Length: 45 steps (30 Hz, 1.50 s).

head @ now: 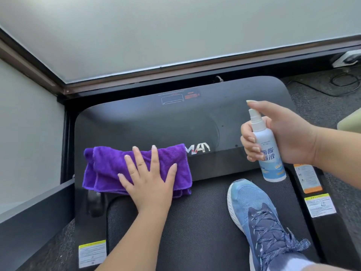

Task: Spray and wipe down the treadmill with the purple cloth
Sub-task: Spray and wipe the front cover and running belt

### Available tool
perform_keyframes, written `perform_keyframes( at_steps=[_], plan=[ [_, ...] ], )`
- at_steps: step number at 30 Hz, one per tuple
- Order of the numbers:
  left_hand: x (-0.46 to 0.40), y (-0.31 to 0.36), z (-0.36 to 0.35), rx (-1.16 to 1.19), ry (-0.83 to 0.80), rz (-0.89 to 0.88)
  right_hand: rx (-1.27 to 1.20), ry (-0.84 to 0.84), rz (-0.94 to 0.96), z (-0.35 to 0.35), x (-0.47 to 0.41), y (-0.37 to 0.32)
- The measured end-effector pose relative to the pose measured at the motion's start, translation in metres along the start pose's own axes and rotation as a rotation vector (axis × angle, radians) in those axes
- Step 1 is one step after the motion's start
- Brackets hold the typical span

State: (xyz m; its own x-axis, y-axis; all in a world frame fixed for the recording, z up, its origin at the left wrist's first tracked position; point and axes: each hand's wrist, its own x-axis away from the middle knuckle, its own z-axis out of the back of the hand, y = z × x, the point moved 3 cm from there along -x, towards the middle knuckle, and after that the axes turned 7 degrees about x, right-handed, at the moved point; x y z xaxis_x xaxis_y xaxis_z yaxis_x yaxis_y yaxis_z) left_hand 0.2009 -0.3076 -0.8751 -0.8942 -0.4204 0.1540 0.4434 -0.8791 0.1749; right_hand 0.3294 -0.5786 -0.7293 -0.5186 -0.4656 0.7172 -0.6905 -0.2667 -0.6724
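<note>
Pressing flat w/ fingers spread, left hand (150,178) pins purple cloth (109,169) on treadmill (148,122) hood at 9 o'clock; right hand (281,133) grasps spray bottle (267,151) at 3 o'clock, so mist could drift onto shoe (252,202) or make belt slippery.

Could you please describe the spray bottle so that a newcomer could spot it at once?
Find the black treadmill by the wall. Above its right side, the right hand grips a spray bottle. It is the only white and blue bottle, unlike the purple cloth under the left hand.
</note>
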Motion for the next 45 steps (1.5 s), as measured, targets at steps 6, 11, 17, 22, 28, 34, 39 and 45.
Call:
perform_keyframes(
  at_steps=[6,11,17,22,28,34,39,45],
  plan=[
    [-0.023,0.003,0.007,0.125,-0.013,0.22,-0.024,-0.007,0.008,0.009,0.003,-0.001],
    [-0.059,0.035,0.015,0.195,-0.024,0.509,-0.079,-0.028,0.008,0.012,0.004,-0.003],
    [-0.08,0.083,0.017,0.197,-0.071,0.576,-0.132,-0.057,0.013,0.019,0.012,0.001],
    [-0.078,0.148,0.016,0.219,-0.246,0.387,-0.237,-0.049,0.018,0.014,0.007,0.001],
    [-0.072,0.166,0.043,0.498,-0.312,0.221,-0.131,-0.062,0.074,-0.003,-0.009,-0.017],
    [0.011,0.141,0.089,1.278,-0.329,0.15,-0.066,0.031,0.147,-0.018,-0.034,-0.025],
    [0.049,0.144,0.102,1.502,-0.488,0.192,0.093,0.074,0.153,-0.051,-0.052,-0.032],
    [0.03,0.134,0.119,1.43,-0.294,0.201,0.053,0.028,0.101,-0.081,-0.053,-0.032]
  ],
)
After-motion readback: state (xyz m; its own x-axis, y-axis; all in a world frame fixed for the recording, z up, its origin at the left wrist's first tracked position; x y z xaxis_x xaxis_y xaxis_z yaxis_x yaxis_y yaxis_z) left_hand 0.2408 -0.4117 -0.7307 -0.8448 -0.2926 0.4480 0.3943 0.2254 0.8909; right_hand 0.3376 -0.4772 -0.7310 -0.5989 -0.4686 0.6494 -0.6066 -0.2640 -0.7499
